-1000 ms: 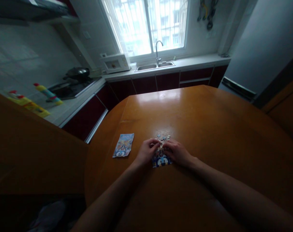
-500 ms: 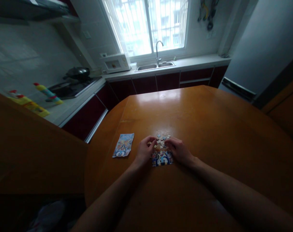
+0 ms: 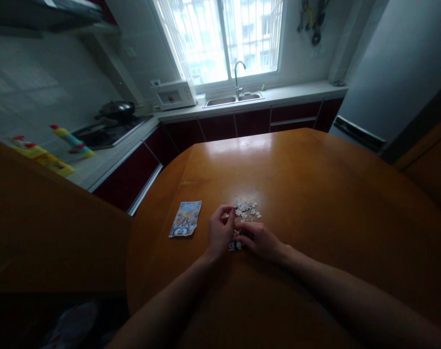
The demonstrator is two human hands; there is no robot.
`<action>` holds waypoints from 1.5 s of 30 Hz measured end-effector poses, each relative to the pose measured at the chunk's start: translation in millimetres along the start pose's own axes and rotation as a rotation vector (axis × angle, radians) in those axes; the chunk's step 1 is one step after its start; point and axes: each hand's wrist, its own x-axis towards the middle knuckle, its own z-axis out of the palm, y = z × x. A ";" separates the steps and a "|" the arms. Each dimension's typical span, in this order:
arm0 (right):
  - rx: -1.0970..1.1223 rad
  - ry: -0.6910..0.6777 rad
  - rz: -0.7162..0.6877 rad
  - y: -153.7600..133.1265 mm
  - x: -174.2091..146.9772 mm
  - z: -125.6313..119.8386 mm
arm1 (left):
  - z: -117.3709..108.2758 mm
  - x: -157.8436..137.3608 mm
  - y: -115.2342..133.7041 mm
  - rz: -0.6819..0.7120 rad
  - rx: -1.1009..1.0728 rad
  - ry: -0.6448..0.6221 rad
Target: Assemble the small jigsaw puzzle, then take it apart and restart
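Two bare forearms are extended over the wooden counter. The right hand is laid flat, fingers loosely spread, over the assembled puzzle section, most of which is covered. The left hand is curled just beside it, thumb and forefinger pinched together; whether a piece is held cannot be told. Loose puzzle pieces are scattered just beyond the fingertips. A printed reference picture lies flat to the left. A sink is set under the window beyond.
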 end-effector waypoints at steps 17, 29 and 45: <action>0.114 0.119 0.030 1.6 1.3 6.4 | 8.9 -5.9 -1.0 0.002 -0.070 -0.076; 0.238 -0.001 -0.059 -1.5 1.5 -4.9 | 2.5 -2.3 -10.6 0.049 0.063 -0.179; 0.123 0.387 0.191 20.4 6.4 -1.7 | -33.0 28.1 -12.5 0.254 0.537 -0.167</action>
